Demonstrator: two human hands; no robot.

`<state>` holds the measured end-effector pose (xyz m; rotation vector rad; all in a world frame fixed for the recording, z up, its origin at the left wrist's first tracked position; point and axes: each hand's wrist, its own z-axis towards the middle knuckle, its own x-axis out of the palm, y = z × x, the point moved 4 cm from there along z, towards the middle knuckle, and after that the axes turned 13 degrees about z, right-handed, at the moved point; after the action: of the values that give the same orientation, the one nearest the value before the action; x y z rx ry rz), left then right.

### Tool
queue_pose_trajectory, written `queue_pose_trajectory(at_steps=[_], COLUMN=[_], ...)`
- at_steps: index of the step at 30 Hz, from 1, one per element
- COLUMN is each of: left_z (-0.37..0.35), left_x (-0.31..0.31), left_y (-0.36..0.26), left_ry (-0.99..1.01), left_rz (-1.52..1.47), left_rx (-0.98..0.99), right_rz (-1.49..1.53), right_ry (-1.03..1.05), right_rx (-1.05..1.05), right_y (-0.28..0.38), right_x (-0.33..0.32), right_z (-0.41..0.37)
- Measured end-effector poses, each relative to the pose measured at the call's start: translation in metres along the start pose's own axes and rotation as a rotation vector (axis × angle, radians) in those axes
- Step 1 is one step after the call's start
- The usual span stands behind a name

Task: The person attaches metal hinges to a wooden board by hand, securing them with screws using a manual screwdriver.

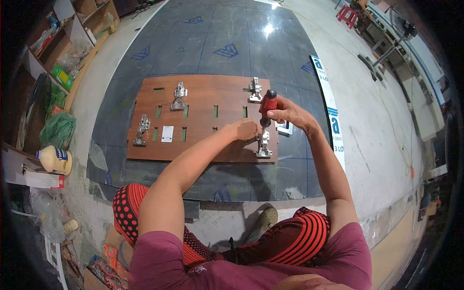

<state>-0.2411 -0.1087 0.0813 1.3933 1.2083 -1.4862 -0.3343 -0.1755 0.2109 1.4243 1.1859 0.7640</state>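
Observation:
A brown wood-grain panel (198,145) with several slots lies flat before me. My right hand (289,114) is closed around the red handle of a screwdriver (269,105), held upright with its shaft pointing down at a metal cabinet hinge (264,145) near the panel's right edge. Curled fingers of my left hand (244,129) are close beside the screwdriver shaft and this hinge; whatever they pinch is hidden. Other hinges stand on the panel: one at the upper right (255,90), one at the upper middle (179,96), and one at the left (141,129).
The panel rests on a large dark sheet (193,48) with blue markings. A white label (167,134) is on the panel. White strips (333,116) run along the right. Shelves (72,48) and a jug (55,160) stand left; a red stool (347,16) is far right.

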Motion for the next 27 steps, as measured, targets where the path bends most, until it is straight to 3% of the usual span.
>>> queue_pose_trajectory(at_steps=[3, 6, 9, 12, 16, 18, 22, 27], left_z=[0.003, 0.004, 0.004, 0.007, 0.009, 0.006, -0.003, 0.011], left_x=[0.007, 0.006, 0.007, 0.013, 0.013, 0.007, -0.015, 0.016], left_y=[0.004, 0.003, 0.002, 0.002, 0.001, 0.001, -0.005, 0.004], left_ry=[0.059, -0.024, -0.034, -0.049, 0.042, 0.071, 0.071, 0.050], left_rz=[-0.039, -0.065, -0.002, 0.198, 0.289, 0.069, -0.081, 0.165], left_rx=[-0.030, -0.002, -0.039, 0.101, 0.077, 0.054, -0.044, 0.097], right_rz=[0.079, 0.007, -0.028, -0.009, -0.004, 0.016, -0.044, 0.007], right_ry=[0.110, 0.025, -0.098, -0.137, -0.056, -0.015, -0.069, -0.106], right_rx=[0.036, 0.016, -0.156, -0.063, 0.026, 0.026, -0.049, -0.058], right_y=[-0.003, 0.000, 0.003, 0.010, 0.000, -0.004, -0.005, 0.002], right_x=[0.002, 0.005, 0.004, 0.004, -0.004, -0.005, -0.005, -0.001], right_z=[0.001, 0.001, 0.002, -0.003, 0.002, 0.003, 0.005, 0.002])
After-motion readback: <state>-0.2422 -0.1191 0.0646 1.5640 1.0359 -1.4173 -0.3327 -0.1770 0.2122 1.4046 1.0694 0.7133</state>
